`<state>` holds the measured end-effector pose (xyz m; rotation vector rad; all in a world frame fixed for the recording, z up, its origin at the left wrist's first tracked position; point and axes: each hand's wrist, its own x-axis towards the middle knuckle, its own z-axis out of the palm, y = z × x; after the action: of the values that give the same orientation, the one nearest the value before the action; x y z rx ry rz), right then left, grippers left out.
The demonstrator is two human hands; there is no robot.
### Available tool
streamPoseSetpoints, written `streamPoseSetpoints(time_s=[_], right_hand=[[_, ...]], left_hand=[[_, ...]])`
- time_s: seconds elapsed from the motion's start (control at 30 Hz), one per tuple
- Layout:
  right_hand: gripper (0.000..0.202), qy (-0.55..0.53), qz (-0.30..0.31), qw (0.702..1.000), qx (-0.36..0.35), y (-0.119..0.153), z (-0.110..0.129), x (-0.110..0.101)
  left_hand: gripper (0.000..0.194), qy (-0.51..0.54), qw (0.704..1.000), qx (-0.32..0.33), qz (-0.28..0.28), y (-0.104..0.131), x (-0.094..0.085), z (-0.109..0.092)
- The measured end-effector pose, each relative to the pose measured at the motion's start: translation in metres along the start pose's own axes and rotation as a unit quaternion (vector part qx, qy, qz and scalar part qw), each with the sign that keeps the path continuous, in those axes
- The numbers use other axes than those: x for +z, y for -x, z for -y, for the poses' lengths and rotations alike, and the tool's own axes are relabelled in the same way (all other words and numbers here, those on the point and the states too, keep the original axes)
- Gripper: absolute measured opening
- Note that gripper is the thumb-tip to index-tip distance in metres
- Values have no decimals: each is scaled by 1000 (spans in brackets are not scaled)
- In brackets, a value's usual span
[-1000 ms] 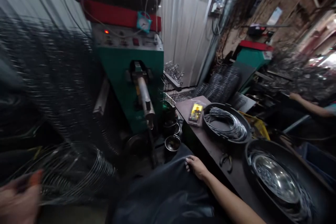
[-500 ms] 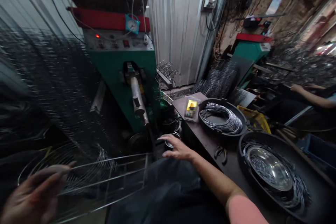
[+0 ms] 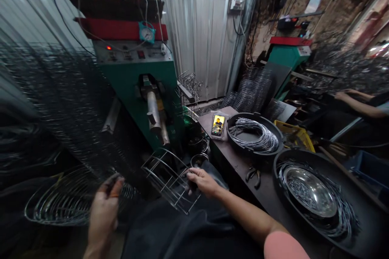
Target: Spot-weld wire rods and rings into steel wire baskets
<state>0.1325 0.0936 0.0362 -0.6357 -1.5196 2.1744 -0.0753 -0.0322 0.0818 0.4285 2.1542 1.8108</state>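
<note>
– Starting with the wire rack (image 3: 169, 181): where?
– In front of the green machine (image 3: 123, 91), tilted, lower than the projecting metal cylinder (image 3: 153, 107). Touching the machine or clear? Can't tell.
– Held how?
– By one edge, in the grasp of the right hand (image 3: 202, 182), at the machine's right front.
– And at the machine's left front?
– Just the left hand (image 3: 103, 208), with fingers curled and an orange wrap (image 3: 116, 188) on one. Apart from the rack, near curved wires (image 3: 57, 219). Gripping anything else? Can't tell.
– At which step, at a guess?
– Most likely at one-handed positioning of the rack.
– Calling for what, in a move from here?
– For a steady pinch on thin wire, probably, plus control of the tilt and care around the cylinder.
– And farther out?
– To the machine's right, on the bench (image 3: 238, 165): a phone (image 3: 218, 125), a black tray (image 3: 230, 144) with coiled wire (image 3: 267, 139), and pliers (image 3: 257, 181) nearby. Farther right of the machine, a larger tray (image 3: 369, 210) around a steel bowl (image 3: 330, 206) of small metal pieces (image 3: 299, 194).
</note>
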Motion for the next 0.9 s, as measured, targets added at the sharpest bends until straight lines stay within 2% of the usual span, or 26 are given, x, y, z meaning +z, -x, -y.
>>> streamPoseSetpoints(time_s=[0.1, 0.17, 0.27, 0.43, 0.57, 0.63, 0.73, 0.83, 0.9], right_hand=[[49, -16, -22, 999, -18, -11, -11, 6], [50, -29, -28, 999, -16, -15, -20, 11], [48, -40, -40, 998, -9, -12, -27, 13], [49, -50, -47, 998, 5, -2, -28, 5], [49, -69, -43, 997, 17, 4, -33, -4], [51, -82, -46, 995, 20, 7, -40, -5], [50, -84, -22, 996, 26, 11, -51, -9], [37, 41, 8, 999, 23, 15, -45, -34], [30, 183, -44, 982, -14, 17, -27, -72]], left_hand=[[50, 17, 988, -32, 148, 23, 18, 28], [57, 23, 979, -51, 197, 38, 33, 38], [61, 29, 977, -69, 201, 51, 50, 37], [79, 62, 967, -114, 217, 62, 62, 20], [89, 65, 976, -77, 192, 73, 70, 14], [84, 44, 979, -76, 184, 77, 73, 15], [64, -15, 971, -117, 207, 78, 76, 18], [55, -49, 961, -154, 226, 72, 72, 23], [52, -52, 962, -161, 216, 63, 68, 30]])
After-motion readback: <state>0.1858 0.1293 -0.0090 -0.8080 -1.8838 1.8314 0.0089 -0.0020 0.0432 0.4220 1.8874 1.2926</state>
